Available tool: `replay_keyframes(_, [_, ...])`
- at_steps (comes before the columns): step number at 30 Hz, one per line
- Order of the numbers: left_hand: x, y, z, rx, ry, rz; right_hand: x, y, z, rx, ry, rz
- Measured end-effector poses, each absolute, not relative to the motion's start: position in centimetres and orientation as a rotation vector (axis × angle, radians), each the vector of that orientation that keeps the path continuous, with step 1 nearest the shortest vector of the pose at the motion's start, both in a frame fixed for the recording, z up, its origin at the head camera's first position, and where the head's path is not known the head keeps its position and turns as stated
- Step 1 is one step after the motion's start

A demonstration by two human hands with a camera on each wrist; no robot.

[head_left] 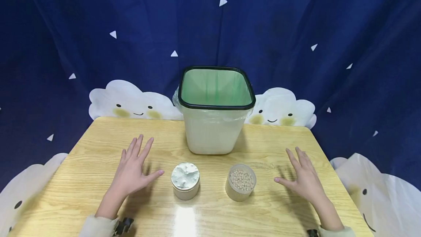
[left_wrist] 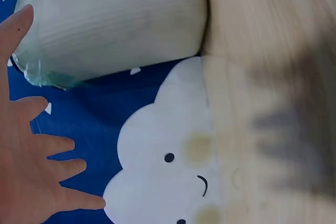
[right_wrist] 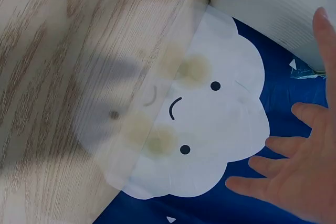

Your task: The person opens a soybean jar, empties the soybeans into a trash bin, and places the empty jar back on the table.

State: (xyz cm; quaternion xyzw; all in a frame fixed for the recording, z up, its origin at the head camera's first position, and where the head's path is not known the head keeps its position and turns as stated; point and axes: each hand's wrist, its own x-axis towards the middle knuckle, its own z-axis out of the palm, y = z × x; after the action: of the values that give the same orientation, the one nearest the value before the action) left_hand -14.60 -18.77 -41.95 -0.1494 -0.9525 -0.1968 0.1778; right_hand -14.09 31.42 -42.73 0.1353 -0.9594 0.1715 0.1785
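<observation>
The left hand (head_left: 131, 176), lower left, and right hand (head_left: 304, 184), lower right, have spread, empty fingers (head_left: 146, 150); a careless inward sweep could spill the beads (head_left: 242, 179).

navy cloth backdrop (head_left: 141, 6) | white triangles (head_left: 223, 1), smiling clouds (head_left: 279, 100) | wood-grain table (head_left: 273, 143) | bright glare (head_left: 185, 220)

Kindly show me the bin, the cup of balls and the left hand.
Bin (head_left: 211, 134): head view, front wall.
Cup of balls (head_left: 235, 194): head view, front wall.
Left hand (head_left: 131, 173): head view, its back.
</observation>
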Motion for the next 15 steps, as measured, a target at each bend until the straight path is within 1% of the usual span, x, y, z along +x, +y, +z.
replay_keyframes(6, [-14.7,-17.9,-41.0,-0.509,-2.629,-0.572,-14.1,30.8,-42.4,0.435,-2.724,0.667])
replay_keyframes(15, [-15.1,-16.2,-40.0,-0.670,-2.522,-0.561,-13.8,30.0,-42.8,0.457,-2.765,0.813])
